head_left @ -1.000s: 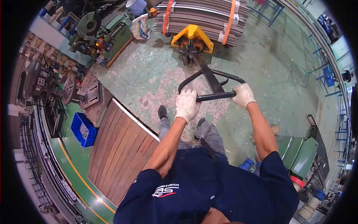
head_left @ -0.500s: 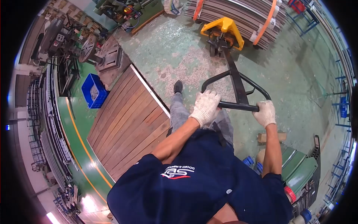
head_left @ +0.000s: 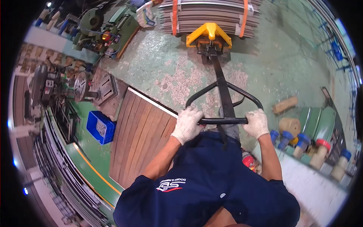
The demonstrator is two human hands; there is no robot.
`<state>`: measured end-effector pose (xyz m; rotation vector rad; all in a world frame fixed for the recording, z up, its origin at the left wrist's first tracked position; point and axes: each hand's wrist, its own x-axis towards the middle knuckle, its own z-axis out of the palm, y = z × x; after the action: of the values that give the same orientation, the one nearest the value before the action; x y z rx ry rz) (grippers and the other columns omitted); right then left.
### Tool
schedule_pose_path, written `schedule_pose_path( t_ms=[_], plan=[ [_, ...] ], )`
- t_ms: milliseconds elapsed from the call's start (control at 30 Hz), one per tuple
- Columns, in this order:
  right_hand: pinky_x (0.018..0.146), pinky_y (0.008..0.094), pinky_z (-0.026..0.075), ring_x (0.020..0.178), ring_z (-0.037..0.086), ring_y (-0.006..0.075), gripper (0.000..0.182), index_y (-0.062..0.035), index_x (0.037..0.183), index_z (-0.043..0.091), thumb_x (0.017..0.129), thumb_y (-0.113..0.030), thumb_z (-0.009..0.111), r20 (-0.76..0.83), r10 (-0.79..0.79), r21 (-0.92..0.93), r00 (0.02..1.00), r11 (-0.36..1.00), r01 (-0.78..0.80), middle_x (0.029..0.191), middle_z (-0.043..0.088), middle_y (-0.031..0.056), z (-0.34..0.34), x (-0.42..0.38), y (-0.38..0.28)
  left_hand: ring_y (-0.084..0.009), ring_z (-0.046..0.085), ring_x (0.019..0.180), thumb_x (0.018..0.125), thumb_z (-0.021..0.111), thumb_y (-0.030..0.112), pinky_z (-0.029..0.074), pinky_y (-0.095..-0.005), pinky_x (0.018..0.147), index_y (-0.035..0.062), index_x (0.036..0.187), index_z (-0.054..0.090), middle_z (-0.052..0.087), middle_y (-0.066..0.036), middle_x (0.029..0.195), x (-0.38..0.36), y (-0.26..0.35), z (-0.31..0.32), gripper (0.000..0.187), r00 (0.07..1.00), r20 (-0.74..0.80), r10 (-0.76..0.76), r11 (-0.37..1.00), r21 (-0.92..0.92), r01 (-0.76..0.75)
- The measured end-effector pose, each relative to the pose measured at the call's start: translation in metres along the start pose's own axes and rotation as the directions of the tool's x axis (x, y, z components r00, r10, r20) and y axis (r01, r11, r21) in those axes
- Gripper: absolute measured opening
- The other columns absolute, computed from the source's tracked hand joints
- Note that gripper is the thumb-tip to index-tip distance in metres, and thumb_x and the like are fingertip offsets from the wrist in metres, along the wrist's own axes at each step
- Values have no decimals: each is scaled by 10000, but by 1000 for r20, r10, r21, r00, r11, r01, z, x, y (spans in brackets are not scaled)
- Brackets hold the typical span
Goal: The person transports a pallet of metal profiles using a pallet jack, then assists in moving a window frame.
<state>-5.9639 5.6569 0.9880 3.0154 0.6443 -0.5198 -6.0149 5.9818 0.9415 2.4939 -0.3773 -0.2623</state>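
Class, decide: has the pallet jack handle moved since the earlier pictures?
Cannot tell: the camera swings. Both hands, left hand and right hand, grip the pallet jack handle throughout.

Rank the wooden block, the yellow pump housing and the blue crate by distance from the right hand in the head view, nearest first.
From the right hand, gripping the handle bar:
1. Wooden block, on the floor just ahead to its right.
2. Yellow pump housing, far ahead at the strapped load.
3. Blue crate, far left, past the wooden platform.
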Motion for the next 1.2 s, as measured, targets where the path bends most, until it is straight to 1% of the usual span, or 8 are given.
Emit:
schedule_pose_path(
  t_ms=[267,433,567,700,867,1067,1133,1200],
  plan=[
    [865,467,547,839,737,345,332,-72,845,741,761,-389,799,-9,48,141,999,989,-46,828,760,147,21,73,-48,-316,661,939,670,906,264,499,-471,830,110,797,688,689,-52,856,60,-100,-19,295,992,-94,81,997,19,-80],
    [815,466,554,798,734,338,285,-88,786,724,731,-359,795,-88,80,206,993,977,-61,784,742,129,33,94,-78,-289,661,909,686,875,263,464,-467,830,140,760,670,671,-33,808,73,-141,-41,251,995,-8,101,993,63,-100],
    [874,457,558,844,758,318,355,-78,894,762,773,-407,820,-16,92,253,996,964,-85,830,766,135,32,110,-92,-289,658,891,665,858,224,454,-462,808,138,741,653,645,-30,766,87,-158,-61,234,991,48,124,990,65,-127],
    [847,449,564,831,756,309,365,-85,955,788,765,-395,821,-57,91,284,994,956,-71,832,764,125,30,129,-106,-299,652,886,640,858,207,460,-463,819,135,744,655,636,-40,759,102,-189,-74,238,983,89,162,981,89,-170],
    [832,436,553,823,754,283,360,-82,906,751,762,-401,835,-102,114,309,988,948,-78,838,754,105,19,167,-126,-341,644,904,641,863,161,482,-480,842,104,774,662,636,-83,863,132,-224,-96,247,982,59,182,977,104,-187],
    [812,429,549,837,759,271,379,-84,949,746,793,-418,829,-95,116,335,989,939,-78,848,759,89,29,234,-121,-362,669,1096,748,867,172,487,-501,972,76,810,654,695,-123,1008,193,-257,-105,242,987,-1,163,980,117,-162],
    [792,431,552,822,759,273,369,-83,983,744,806,-398,819,-79,101,338,992,938,-69,860,755,93,25,252,-115,-351,660,1187,768,859,165,418,-562,1142,76,824,637,687,-123,1002,209,-265,-106,246,993,16,119,986,117,-120],
    [778,439,552,809,756,279,362,-81,990,742,811,-388,812,-108,105,353,989,934,-60,851,747,93,34,273,-110,-352,660,1190,765,859,157,407,-559,1170,72,822,627,687,-133,997,231,-276,-107,254,989,5,150,981,125,-149]
  ],
)
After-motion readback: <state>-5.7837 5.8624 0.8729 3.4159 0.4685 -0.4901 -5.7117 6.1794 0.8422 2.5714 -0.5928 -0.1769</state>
